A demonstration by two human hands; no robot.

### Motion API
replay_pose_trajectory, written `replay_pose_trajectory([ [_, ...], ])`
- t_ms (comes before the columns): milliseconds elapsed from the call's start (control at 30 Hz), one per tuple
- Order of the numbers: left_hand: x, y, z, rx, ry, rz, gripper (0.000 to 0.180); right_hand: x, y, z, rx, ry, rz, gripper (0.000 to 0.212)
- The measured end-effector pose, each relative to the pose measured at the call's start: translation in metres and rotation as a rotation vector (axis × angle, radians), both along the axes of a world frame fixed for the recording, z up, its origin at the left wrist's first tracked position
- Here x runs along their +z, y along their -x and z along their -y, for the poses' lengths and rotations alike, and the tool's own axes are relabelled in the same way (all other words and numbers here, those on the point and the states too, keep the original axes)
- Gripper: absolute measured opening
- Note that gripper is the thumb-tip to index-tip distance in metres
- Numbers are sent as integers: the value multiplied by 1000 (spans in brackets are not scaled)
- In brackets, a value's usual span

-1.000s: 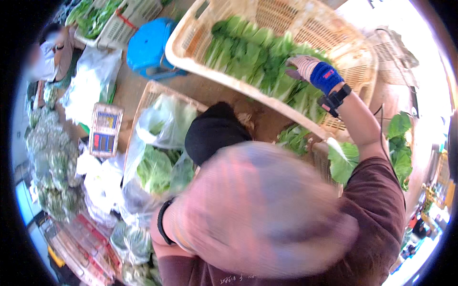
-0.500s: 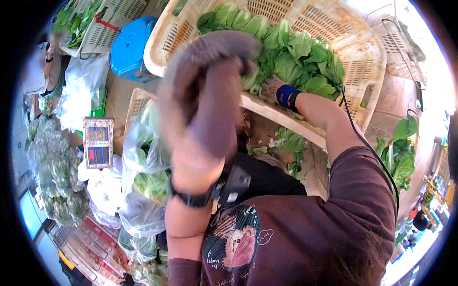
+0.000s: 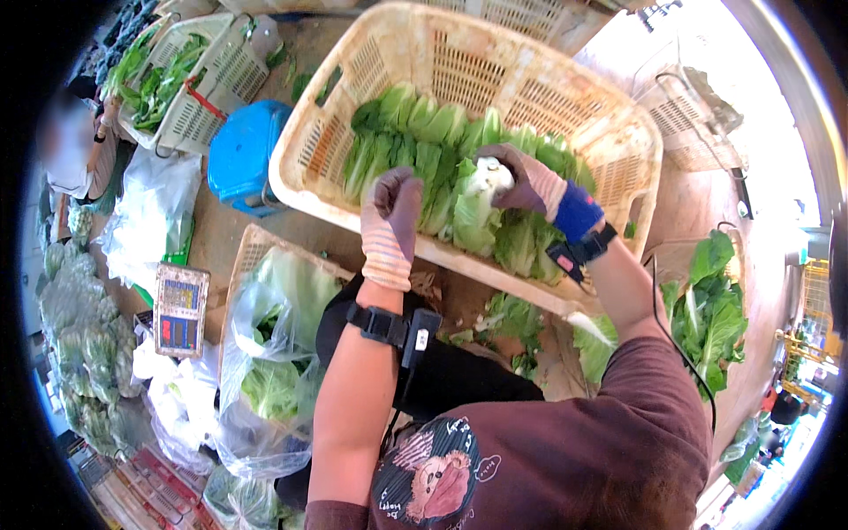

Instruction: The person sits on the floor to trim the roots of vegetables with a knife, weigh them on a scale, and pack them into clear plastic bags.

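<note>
My right hand point(image 3: 533, 184), in a striped glove with a blue cuff, grips a head of leafy lettuce point(image 3: 475, 216) by its white cut base. The base points up and the green leaves hang toward the crate. At the near rim of the large cream plastic crate point(image 3: 296, 155), my gloved left hand point(image 3: 393, 221) has its fingers curled in. Whether anything is inside them is hidden. Rows of similar green heads point(image 3: 428, 124) lie packed along the crate's bottom, beneath and beyond both hands.
Left of the crate stands a blue plastic stool point(image 3: 243, 150). A plastic-lined crate point(image 3: 250, 238) of greens sits nearer, beside a scale's keypad display point(image 3: 182, 309). Loose leaves point(image 3: 512, 322) lie below the crate's rim; more greens point(image 3: 711, 309) are at right. Another person point(image 3: 75, 146) is far left.
My right hand has come up from the greens and now holds a lettuce head base-up. My left hand, blurred before, has moved down to the near rim. The view has shifted, showing more of the crate.
</note>
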State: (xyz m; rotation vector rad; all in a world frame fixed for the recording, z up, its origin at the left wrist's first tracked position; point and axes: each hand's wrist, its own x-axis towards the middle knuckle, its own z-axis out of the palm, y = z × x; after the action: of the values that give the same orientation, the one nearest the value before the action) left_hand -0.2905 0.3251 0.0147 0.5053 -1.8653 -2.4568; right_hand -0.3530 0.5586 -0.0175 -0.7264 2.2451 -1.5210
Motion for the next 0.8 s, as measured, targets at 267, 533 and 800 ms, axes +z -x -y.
replay_pose_trajectory([
  [267,32,-10,-39,-229,874,-735,88,88,-51,27,-269,253,-251,85],
  [533,46,-16,-29,-788,-143,-290,74,130,-92,10,-534,459,-79,46],
  [800,55,-35,-33,-921,-660,32,76,151,-105,9,-225,265,180,30],
])
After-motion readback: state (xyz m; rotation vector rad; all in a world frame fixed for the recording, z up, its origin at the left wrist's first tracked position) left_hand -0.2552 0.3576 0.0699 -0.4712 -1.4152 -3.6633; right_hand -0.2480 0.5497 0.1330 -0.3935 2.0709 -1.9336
